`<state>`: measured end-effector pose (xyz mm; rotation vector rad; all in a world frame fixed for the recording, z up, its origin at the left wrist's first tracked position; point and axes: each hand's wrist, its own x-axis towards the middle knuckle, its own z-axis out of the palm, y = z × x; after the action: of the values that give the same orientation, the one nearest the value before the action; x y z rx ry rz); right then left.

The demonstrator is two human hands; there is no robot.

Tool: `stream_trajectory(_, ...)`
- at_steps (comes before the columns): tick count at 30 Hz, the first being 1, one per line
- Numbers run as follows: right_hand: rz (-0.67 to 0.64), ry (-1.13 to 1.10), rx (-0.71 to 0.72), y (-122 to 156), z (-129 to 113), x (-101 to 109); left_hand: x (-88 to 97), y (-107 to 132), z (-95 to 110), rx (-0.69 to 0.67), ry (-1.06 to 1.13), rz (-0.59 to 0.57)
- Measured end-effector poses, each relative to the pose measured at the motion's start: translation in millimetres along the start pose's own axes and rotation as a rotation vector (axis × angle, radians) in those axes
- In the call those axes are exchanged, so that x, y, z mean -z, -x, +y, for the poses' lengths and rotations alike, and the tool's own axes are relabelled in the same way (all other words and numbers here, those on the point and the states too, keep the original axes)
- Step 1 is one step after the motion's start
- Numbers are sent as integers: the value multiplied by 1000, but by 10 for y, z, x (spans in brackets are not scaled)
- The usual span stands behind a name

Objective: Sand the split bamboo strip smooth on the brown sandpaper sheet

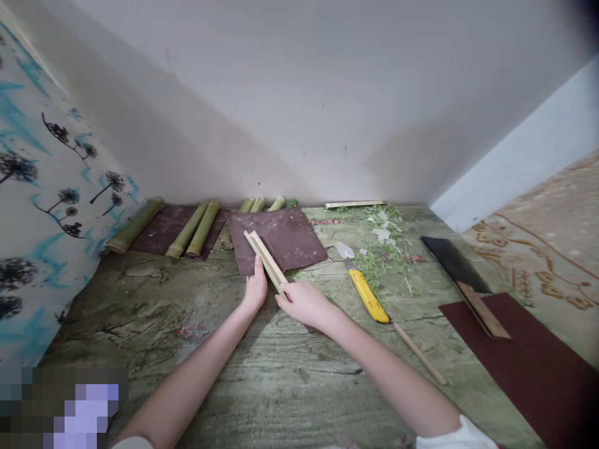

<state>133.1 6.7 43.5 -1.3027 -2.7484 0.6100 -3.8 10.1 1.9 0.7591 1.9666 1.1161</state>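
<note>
Bamboo strip (265, 260) held slantwise in both hands above the tabletop (281, 368), left hand (255, 288) curled narrowly around its side, right hand (304, 304) pinching its near end, far end over a brown sheet (276, 240). Bamboo tubes (202, 228) along the wall (234, 125) beyond, around a second sheet (168, 227). Yellow utility knife (367, 294) right of the hands, near green shavings (379, 262) and a black cleaver (453, 265).

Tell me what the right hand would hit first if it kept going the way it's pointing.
The split bamboo strip: the right hand already seems to touch its near end. Just beyond, the left hand lies along the same line, though depth is hard to judge from this view.
</note>
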Motion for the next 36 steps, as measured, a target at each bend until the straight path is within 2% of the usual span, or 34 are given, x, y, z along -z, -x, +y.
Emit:
stream_trajectory(10,33,82,33,28,-10,-39,24,11,19,5,66,-34)
stream_trajectory(16,-9,81,-12,30,-49,1,8,-23,-25,-18,76,-30)
stream_trajectory(22,-49,86,-38,39,-82,34,21,-26,-4,16,24,-45)
stream_trajectory(29,-47,121,-39,43,-75,45,24,-11,35,110,-47,-7)
stream_trajectory(36,43,189,-99,84,-207,-67,-16,-52,-56,-2,-32,44)
